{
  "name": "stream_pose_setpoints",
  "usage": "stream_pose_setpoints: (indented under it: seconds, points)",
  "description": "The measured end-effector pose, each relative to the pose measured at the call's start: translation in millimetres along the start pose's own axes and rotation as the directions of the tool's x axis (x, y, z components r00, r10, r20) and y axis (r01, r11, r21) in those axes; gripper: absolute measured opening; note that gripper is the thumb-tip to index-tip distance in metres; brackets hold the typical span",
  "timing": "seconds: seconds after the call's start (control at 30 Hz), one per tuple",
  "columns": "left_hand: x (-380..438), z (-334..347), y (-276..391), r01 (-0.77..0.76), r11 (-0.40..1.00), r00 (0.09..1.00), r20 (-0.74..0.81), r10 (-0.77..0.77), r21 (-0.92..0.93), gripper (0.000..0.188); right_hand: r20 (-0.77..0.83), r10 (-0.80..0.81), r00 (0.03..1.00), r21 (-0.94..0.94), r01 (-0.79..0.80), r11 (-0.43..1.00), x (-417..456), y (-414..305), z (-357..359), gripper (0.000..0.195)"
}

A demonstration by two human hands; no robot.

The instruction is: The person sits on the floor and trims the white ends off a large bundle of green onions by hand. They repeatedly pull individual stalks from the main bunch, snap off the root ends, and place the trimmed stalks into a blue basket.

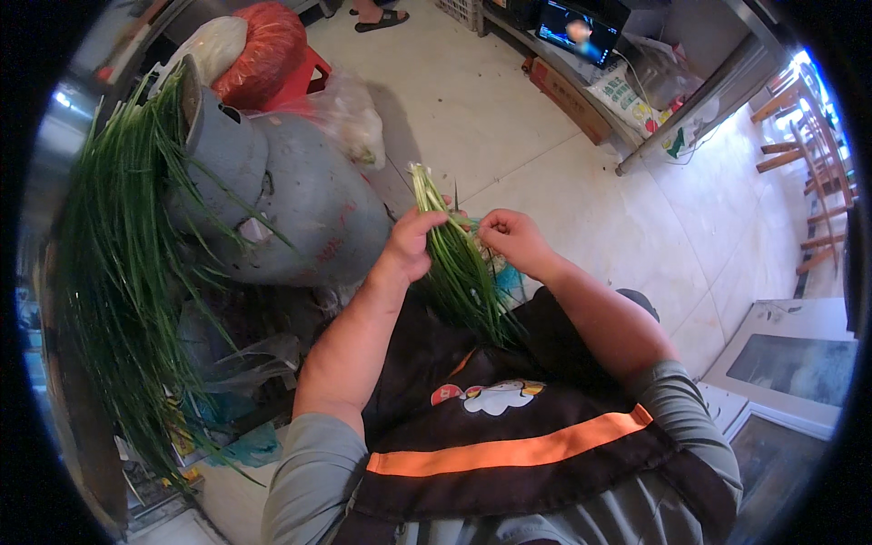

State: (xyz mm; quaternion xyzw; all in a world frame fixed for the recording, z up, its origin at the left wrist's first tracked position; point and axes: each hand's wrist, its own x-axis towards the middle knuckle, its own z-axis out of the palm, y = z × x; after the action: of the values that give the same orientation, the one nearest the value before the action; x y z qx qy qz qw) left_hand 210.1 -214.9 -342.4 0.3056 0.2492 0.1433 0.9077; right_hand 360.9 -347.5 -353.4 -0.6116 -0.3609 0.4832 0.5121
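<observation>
A bunch of thin green stalks with pale ends, like Chinese chives or thin scallions (453, 262), lies across my lap, pale ends pointing away from me. My left hand (413, 244) is closed around it near the pale ends. To the right of the bunch, my right hand (512, 240) has its thumb and fingertips pinched together close to the stalks; whether a thin strand is between them cannot be told. A larger heap of similar long green stalks (129, 252) hangs down at the left beside a grey gas cylinder. My dark apron (422, 422) has an orange band.
The grey gas cylinder (320, 204) stands close on my left. Behind it are a red-orange bag (262, 54), a whitish bag (214, 51) and a clear bag with pale contents (354, 122). At the upper right, a low shelf (538, 48) holds a screen (579, 30). A person's sandalled foot (381, 20) shows beyond.
</observation>
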Motion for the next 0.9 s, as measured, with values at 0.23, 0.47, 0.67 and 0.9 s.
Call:
stream_pose_setpoints:
  seconds: [0.23,0.47,0.67,0.9]
  points:
    - [-1,5,-4,-0.096,0.982,0.994,-0.039,0.103,0.163,0.027,-0.01,0.084,0.996,0.246,-0.079,0.966,-8,-17,-3,0.009]
    - [-4,23,-14,-0.146,0.953,0.951,-0.227,0.209,0.267,0.029,0.043,0.013,0.999,0.051,-0.015,0.999,-7,-4,14,0.023]
    - [-1,11,-16,-0.233,0.839,0.889,-0.242,0.389,0.491,0.024,-0.192,-0.271,0.943,-0.123,0.251,0.96,-5,-11,1,0.024]
    - [-11,33,-19,-0.185,0.789,0.97,-0.021,0.243,0.586,0.017,-0.071,-0.15,0.986,-0.032,0.148,0.988,-6,-14,-2,0.018]
